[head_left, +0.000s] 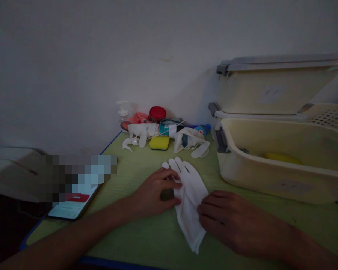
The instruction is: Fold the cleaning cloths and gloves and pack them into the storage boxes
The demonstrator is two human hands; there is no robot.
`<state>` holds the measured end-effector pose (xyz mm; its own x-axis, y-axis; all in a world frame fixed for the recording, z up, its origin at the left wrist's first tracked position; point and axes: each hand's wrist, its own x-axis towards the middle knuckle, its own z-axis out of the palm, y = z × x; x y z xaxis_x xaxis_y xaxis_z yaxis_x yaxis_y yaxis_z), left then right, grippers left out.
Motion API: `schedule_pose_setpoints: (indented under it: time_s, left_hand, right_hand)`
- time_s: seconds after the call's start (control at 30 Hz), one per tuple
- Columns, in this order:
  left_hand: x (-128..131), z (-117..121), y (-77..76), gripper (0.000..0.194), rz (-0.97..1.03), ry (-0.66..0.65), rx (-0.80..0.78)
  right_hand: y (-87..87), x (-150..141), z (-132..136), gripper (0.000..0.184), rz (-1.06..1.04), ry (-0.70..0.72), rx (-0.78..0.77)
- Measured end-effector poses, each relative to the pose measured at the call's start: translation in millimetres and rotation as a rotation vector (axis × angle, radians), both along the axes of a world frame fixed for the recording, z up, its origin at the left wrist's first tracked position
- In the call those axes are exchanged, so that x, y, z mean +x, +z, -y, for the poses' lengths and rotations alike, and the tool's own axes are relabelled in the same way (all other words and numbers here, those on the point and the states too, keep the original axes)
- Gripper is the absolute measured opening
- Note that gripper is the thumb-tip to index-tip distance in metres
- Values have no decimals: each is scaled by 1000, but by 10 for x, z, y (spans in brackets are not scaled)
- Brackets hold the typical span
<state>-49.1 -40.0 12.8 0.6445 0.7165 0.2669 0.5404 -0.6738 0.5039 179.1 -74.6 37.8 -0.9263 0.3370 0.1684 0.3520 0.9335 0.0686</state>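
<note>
Viewing from my remote post, I find one white glove [190,206] lying flat on the green worktop [135,240], between both hands. My left grip [175,193] is partly open, thumb and forefinger apart, fingertips touching the glove's near-left side. My right grip [204,206] has curled fingers at the glove's right edge; its thumb is hidden, so I cannot tell whether cloth is pinched.

Containers: one open bin [250,168] stands at right, holding a yellow item [281,157] and a small dark item [244,150], neither identifiable. Behind it, one lidded box [270,88] is shut; I cannot read its contents. One perforated panel [331,116] beside it is cut off by the frame.

Toward the wall I count one yellow sponge [159,143], one red round item [157,113], one pump bottle [123,110] and two pale, crumpled pieces [141,131], these overlapping other articles. One phone [70,206] rests at left, its upper part pixelated. A dark patch between left thumb and forefinger is indistinct.
</note>
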Motion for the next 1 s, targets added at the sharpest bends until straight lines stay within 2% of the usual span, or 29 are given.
schedule_pose_setpoints:
  time_s: [0.2, 0.33, 0.4, 0.53, 0.63, 0.7, 0.83, 1.0]
  left_hand:
    - [-32, 35, 49, 30, 8, -261, -98]
    - [-20, 103, 107, 32, -66, -427, -74]
    - [-8, 127, 145, 31, -105, -477, -49]
    - [-9, 126, 192, 27, -125, -544, -61]
    - [-35, 107, 178, 30, -71, -558, -125]
    - [-50, 101, 159, 33, 14, -540, -201]
    - [-36, 111, 134, 27, 188, -451, -340]
    - [21, 116, 141, 13, 145, -420, -363]
  right_hand:
    - [85, -27, 81, 16, -28, 157, -274]
    - [53, -12, 137, 11, -281, 272, -462]
    - [32, 4, 166, 9, -454, 188, -479]
    - [-15, 12, 155, 21, -758, -146, -291]
    - [-100, -13, 33, 11, -897, -328, -224]
    - [-168, -33, -79, 6, -870, -422, -223]
    - [-237, -96, -241, 8, -625, -595, -295]
    - [-209, -203, -296, 13, -447, -695, -350]
